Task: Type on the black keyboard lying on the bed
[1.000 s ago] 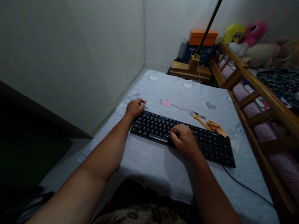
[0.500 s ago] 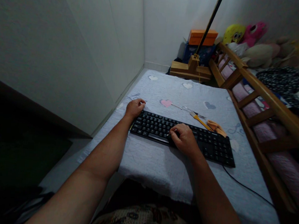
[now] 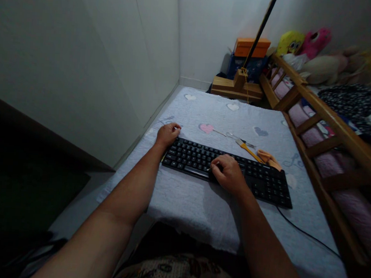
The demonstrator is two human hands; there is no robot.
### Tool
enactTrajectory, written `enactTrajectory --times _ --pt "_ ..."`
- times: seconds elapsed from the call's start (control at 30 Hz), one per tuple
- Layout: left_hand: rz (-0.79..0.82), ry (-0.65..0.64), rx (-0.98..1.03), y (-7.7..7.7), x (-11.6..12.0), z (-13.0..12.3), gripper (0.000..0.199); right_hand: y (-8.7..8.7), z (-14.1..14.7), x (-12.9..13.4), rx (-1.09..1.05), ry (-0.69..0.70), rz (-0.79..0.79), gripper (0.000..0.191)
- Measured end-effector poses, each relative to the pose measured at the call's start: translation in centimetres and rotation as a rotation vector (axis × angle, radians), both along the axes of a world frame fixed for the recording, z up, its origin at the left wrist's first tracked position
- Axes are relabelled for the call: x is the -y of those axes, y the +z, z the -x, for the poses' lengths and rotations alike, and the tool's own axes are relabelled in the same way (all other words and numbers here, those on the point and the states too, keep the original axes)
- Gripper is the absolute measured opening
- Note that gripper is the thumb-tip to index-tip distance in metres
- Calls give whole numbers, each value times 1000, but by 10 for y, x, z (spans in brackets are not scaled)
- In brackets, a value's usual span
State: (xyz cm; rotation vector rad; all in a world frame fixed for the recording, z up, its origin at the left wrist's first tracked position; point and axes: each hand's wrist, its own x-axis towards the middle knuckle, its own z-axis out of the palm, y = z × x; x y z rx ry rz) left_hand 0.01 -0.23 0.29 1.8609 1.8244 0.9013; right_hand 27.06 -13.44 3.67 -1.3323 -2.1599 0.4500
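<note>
A black keyboard (image 3: 190, 157) lies at a slant on the cloth-covered table. At its upper left corner is my left hand (image 3: 168, 134), fingers curled together; whatever they may hold is hidden. My right hand (image 3: 229, 172) is over the middle of the keyboard, closed in a pinch. A tiny pale tip (image 3: 209, 170) pokes out from its fingers, like the end of a thin stick. The keys under this hand are dark and partly covered. Behind the keyboard lie a yellow-handled brush (image 3: 249, 150), an orange cloth (image 3: 268, 158) and a thin pale stick (image 3: 219, 132).
A thin metal tool (image 3: 232, 135) lies near the brush. The keyboard's cable (image 3: 305, 232) runs off to the right. A wooden bed rail (image 3: 337, 117) borders the table's right side, a pale cabinet (image 3: 115, 59) its left. Beyond the far edge stands a wooden base (image 3: 237, 85) with a dark pole.
</note>
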Motion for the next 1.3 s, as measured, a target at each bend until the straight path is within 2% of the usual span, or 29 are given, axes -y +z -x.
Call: enactTrajectory --times 0.97,1.3 --pt "10 -3 6 2 1 0 32 3 9 4 -28 104 0 16" --pt "5 2 5 -2 -1 1 31 0 4 2 -31 77 -2 15"
